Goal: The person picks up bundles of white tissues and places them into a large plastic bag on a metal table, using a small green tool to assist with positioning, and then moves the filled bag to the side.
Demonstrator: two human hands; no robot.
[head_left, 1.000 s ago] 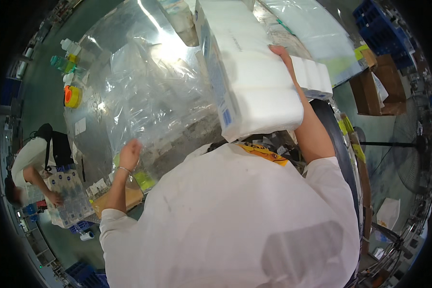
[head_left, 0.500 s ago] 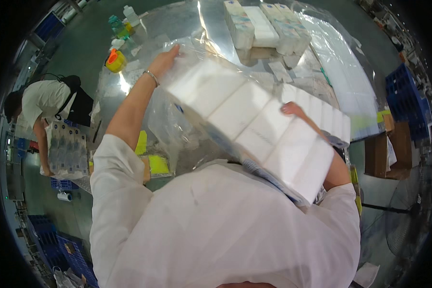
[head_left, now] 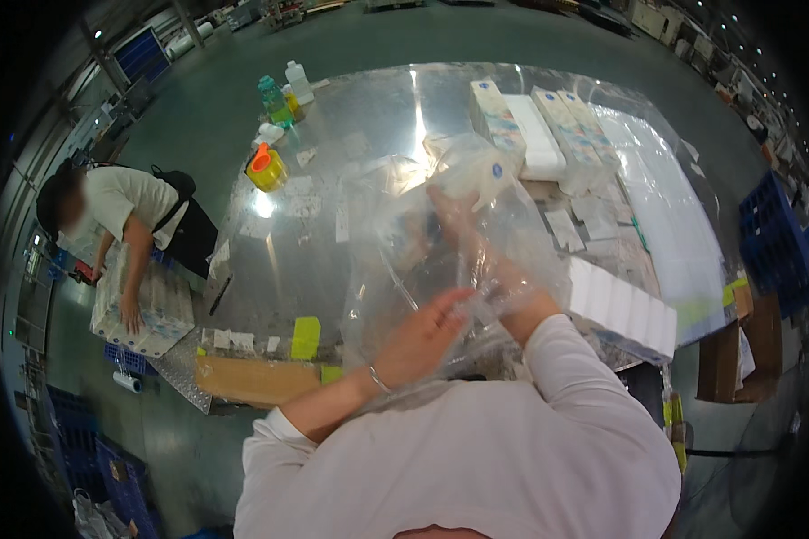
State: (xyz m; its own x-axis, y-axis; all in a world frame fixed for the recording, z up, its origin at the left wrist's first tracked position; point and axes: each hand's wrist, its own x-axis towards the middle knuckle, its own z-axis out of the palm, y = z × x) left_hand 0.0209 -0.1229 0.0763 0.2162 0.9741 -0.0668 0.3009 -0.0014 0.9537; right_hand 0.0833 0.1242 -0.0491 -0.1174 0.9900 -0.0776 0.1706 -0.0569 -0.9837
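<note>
A large clear plastic bag lies crumpled across the near middle of the table. My right hand reaches inside it, seen through the film, beside a pale tissue pack with a blue round mark at the bag's far end. The film's glare blurs the right fingers, so their grip is unclear. My left hand, with a bracelet at the wrist, is at the bag's near side, fingers stretched toward my right forearm and against the film. To the right, a row of white tissue packs rests on the table.
Several long tissue packs stand at the back right, beside stacked clear plastic sheets. Bottles and a yellow tape roll sit back left. A co-worker handles packs at left. A cardboard box stands at right.
The long white row I held has left its place across my front; a pack now shows inside the bag. My right hand moved forward into the bag; my left came back nearer.
</note>
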